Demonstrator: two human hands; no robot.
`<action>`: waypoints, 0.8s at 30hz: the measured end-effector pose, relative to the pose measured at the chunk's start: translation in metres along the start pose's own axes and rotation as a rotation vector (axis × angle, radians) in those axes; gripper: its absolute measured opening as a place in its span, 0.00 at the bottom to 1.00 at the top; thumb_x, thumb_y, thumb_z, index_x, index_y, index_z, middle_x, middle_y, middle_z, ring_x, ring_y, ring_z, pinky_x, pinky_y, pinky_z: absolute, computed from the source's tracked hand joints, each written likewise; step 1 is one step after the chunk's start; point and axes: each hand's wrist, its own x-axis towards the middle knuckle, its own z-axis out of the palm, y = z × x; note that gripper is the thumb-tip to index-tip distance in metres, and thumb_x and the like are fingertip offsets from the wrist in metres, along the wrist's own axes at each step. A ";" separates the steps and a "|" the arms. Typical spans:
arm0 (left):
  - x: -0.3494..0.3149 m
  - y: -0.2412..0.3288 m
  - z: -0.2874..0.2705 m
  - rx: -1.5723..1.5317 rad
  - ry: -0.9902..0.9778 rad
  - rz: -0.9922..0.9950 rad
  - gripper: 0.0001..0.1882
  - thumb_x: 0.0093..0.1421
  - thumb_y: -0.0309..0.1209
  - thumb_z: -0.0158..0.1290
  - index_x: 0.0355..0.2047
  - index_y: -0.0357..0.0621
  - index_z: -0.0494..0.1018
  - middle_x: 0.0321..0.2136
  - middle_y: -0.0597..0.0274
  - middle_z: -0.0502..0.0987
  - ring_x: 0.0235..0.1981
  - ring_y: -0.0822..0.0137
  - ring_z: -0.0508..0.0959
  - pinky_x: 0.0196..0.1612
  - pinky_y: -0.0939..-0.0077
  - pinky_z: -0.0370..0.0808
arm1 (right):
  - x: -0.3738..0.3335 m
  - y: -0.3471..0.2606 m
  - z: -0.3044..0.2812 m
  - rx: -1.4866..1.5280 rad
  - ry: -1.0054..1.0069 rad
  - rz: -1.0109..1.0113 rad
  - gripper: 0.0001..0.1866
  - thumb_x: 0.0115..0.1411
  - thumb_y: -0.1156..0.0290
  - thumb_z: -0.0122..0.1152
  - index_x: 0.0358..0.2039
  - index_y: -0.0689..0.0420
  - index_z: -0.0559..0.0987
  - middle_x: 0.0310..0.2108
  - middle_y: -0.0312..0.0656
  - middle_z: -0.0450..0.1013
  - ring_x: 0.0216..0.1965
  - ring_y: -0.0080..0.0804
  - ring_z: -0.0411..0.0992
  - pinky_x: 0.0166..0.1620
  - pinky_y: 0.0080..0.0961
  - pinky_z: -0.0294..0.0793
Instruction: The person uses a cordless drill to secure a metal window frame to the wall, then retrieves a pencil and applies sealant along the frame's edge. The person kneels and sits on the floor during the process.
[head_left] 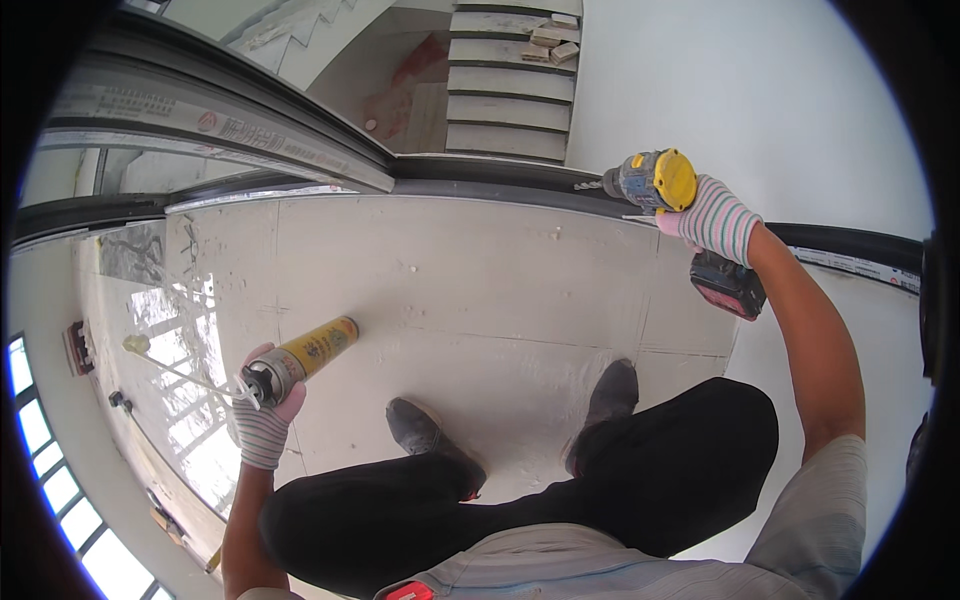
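Note:
In my right hand (725, 218), wearing a striped glove, is a yellow and grey cordless drill (655, 180), gripped by its handle. Its spiral bit points left, just over the dark frame rail (490, 190); I cannot tell whether the bit touches it. Below the wrist hangs the drill's battery (727, 285). My left hand (262, 425), gloved alike, is wrapped round the nozzle end of a yellow and silver spray foam can (318, 347). From its white nozzle a thin straw (190, 378) reaches left, with a pale foam blob (136, 344) at its tip.
A sliding door frame with a labelled film (230, 125) stands at the upper left. Beyond the rail, stairs (510, 105) carry several loose blocks (550, 40). A white wall (760, 90) rises at the right. Small bits lie on the tiled floor (480, 270) round my shoes (415, 425).

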 end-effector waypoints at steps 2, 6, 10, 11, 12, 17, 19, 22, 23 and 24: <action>0.003 -0.008 0.001 -0.006 0.058 -0.013 0.38 0.49 0.20 0.64 0.62 0.38 0.65 0.52 0.56 0.72 0.53 0.65 0.75 0.57 0.69 0.76 | 0.004 0.002 0.004 0.002 0.018 -0.037 0.14 0.58 0.63 0.67 0.32 0.61 0.76 0.16 0.34 0.68 0.15 0.23 0.66 0.21 0.25 0.70; -0.006 -0.013 0.004 -0.069 0.138 -0.060 0.37 0.48 0.20 0.61 0.61 0.37 0.66 0.53 0.54 0.73 0.55 0.61 0.75 0.60 0.65 0.75 | 0.003 -0.017 0.011 -0.012 0.018 -0.011 0.15 0.56 0.62 0.68 0.34 0.61 0.78 0.17 0.35 0.68 0.16 0.25 0.66 0.22 0.27 0.71; -0.011 -0.020 0.000 -0.052 0.138 -0.040 0.37 0.49 0.20 0.61 0.62 0.38 0.66 0.53 0.55 0.72 0.55 0.63 0.75 0.59 0.67 0.75 | 0.004 -0.023 0.013 -0.058 0.042 -0.030 0.13 0.57 0.63 0.64 0.25 0.58 0.75 0.12 0.33 0.66 0.13 0.24 0.65 0.20 0.25 0.68; -0.012 -0.022 -0.001 -0.038 0.135 -0.030 0.37 0.49 0.19 0.62 0.62 0.38 0.66 0.53 0.55 0.72 0.54 0.63 0.75 0.58 0.67 0.76 | 0.005 -0.024 0.014 -0.063 0.036 -0.031 0.13 0.57 0.63 0.64 0.25 0.58 0.75 0.12 0.33 0.66 0.13 0.24 0.65 0.20 0.25 0.67; -0.012 -0.025 -0.002 -0.035 0.127 -0.022 0.37 0.49 0.19 0.62 0.62 0.38 0.66 0.53 0.55 0.72 0.54 0.63 0.75 0.58 0.67 0.76 | 0.005 -0.026 0.014 -0.068 0.033 -0.028 0.13 0.57 0.63 0.63 0.25 0.58 0.75 0.12 0.33 0.66 0.13 0.24 0.65 0.20 0.25 0.67; -0.010 -0.037 -0.006 -0.042 0.104 -0.013 0.38 0.50 0.19 0.60 0.64 0.37 0.64 0.56 0.53 0.71 0.56 0.61 0.74 0.60 0.66 0.74 | 0.012 -0.027 0.009 -0.121 -0.034 0.026 0.15 0.55 0.62 0.67 0.33 0.61 0.78 0.17 0.35 0.68 0.15 0.26 0.65 0.21 0.28 0.70; -0.008 -0.047 -0.005 -0.048 0.098 -0.020 0.39 0.50 0.19 0.59 0.65 0.36 0.63 0.57 0.52 0.70 0.59 0.60 0.72 0.62 0.64 0.73 | 0.011 -0.027 0.009 -0.077 -0.029 0.013 0.15 0.54 0.62 0.67 0.33 0.61 0.78 0.18 0.36 0.68 0.15 0.26 0.65 0.21 0.29 0.70; -0.011 -0.052 -0.007 -0.061 0.093 -0.036 0.39 0.51 0.17 0.53 0.66 0.37 0.60 0.59 0.52 0.68 0.61 0.59 0.70 0.65 0.63 0.70 | 0.004 -0.039 0.014 -0.070 -0.003 -0.010 0.11 0.56 0.65 0.63 0.26 0.58 0.75 0.13 0.34 0.67 0.14 0.23 0.65 0.20 0.26 0.66; -0.012 -0.057 -0.009 -0.091 0.073 -0.004 0.40 0.51 0.17 0.52 0.67 0.37 0.59 0.60 0.52 0.67 0.62 0.58 0.68 0.66 0.62 0.68 | 0.005 -0.040 0.013 -0.081 -0.008 -0.010 0.11 0.56 0.65 0.63 0.26 0.58 0.75 0.13 0.34 0.67 0.14 0.23 0.65 0.20 0.26 0.66; -0.012 -0.058 -0.008 -0.088 0.071 -0.013 0.40 0.51 0.17 0.52 0.68 0.37 0.59 0.61 0.52 0.67 0.63 0.58 0.68 0.66 0.62 0.67 | 0.004 -0.041 0.013 -0.092 -0.014 -0.009 0.10 0.56 0.65 0.63 0.26 0.58 0.75 0.13 0.34 0.67 0.14 0.23 0.65 0.20 0.26 0.66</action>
